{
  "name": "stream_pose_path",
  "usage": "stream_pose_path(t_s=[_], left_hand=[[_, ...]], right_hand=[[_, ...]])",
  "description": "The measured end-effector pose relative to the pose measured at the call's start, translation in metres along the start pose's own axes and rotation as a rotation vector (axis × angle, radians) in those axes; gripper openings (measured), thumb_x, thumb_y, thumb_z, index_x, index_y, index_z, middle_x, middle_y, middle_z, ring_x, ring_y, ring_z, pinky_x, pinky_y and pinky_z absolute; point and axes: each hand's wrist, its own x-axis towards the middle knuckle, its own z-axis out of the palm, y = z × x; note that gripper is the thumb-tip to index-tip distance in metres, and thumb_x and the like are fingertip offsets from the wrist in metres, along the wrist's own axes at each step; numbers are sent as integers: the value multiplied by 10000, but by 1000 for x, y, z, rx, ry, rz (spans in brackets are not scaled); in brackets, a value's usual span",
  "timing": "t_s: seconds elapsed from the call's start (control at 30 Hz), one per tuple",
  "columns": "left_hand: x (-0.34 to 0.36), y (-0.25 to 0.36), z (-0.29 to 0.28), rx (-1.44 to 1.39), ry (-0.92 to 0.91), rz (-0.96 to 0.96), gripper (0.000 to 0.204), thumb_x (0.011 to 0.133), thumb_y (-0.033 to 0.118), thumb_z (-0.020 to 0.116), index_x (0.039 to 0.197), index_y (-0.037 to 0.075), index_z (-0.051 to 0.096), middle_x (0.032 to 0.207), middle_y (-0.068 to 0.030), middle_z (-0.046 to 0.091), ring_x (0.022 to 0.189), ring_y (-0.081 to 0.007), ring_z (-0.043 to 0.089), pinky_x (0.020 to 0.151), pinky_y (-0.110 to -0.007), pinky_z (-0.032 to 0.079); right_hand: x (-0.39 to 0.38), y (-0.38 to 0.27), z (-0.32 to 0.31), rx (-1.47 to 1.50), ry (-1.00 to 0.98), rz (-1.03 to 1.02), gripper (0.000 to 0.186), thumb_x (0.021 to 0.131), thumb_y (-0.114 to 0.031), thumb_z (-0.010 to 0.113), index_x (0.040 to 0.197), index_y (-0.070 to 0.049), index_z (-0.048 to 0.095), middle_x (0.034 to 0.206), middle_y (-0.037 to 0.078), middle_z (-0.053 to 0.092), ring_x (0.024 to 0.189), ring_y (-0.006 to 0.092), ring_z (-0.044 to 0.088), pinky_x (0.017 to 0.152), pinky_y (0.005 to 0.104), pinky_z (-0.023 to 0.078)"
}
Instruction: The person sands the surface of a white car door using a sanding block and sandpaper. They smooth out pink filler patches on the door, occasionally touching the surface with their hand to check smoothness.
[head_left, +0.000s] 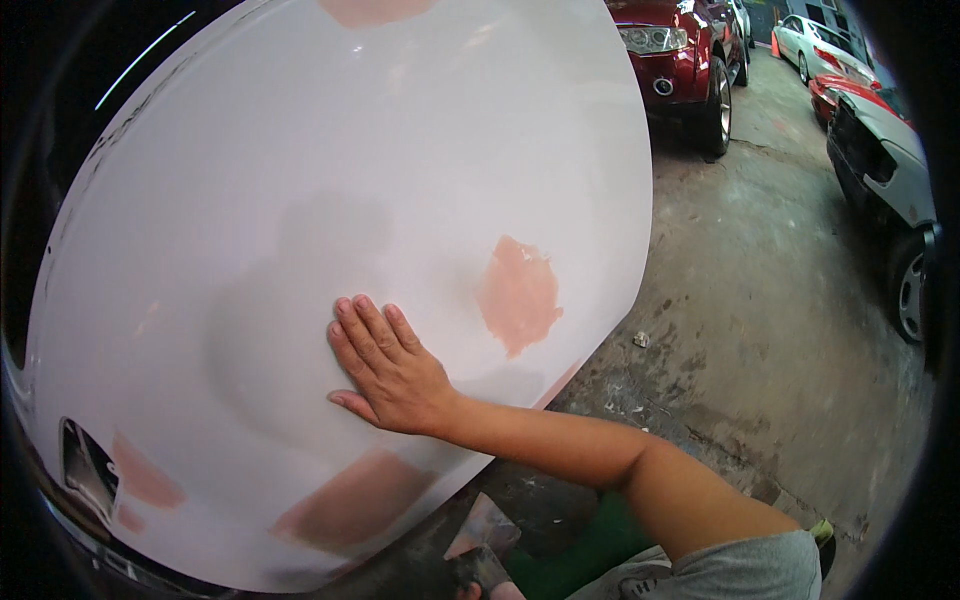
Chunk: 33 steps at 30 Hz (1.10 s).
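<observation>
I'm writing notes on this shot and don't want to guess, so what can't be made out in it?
All in the head view:
- Left hand: mostly cut off by the lower edge, so its grip near the flat plates is unclear.
- White panel under the right hand: hidden by that hand.
- Topmost pink patch: cut off by the upper edge.
- Dark red vehicle: its top is cut off by the upper edge.
</observation>
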Motion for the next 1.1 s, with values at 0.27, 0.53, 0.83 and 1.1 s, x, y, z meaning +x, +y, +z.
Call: stream_pose_path(t_s=[0.27,0.53,0.83,1.1], left_hand=[[-3,-5,-1,23,56,-60,375,1003,241,583,1331,58,566,1196,-67,665,1123,-248,630,970,-412,512],[-8,-4,-17,29,10,17,332,1006,272,600,1271,72,619,1117,-61,693,992,-224,673,832,-401,558],[7,-1,-54,-42,-31,46,256,997,292,617,1119,70,658,953,-19,692,788,-159,670,595,-312,543],[2,23,58,-50,2,75,230,1000,260,591,1114,64,631,927,-33,688,767,-148,671,567,-294,535]], right_hand=[[145,152,-62,-230,287,257,826,1012,-539,402,1548,64,226,1639,262,164,1535,380,144,1248,480,74],[176,196,-73,-173,468,423,810,1015,-495,424,1506,129,262,1599,315,225,1522,420,149,1240,502,89],[89,45,-35,-20,197,156,836,972,-446,548,1500,132,257,1601,342,168,1506,475,153,1230,545,115],[-92,23,-114,854,-153,517,647,1046,-322,444,1550,40,264,1641,242,185,1539,347,156,1239,432,130]])
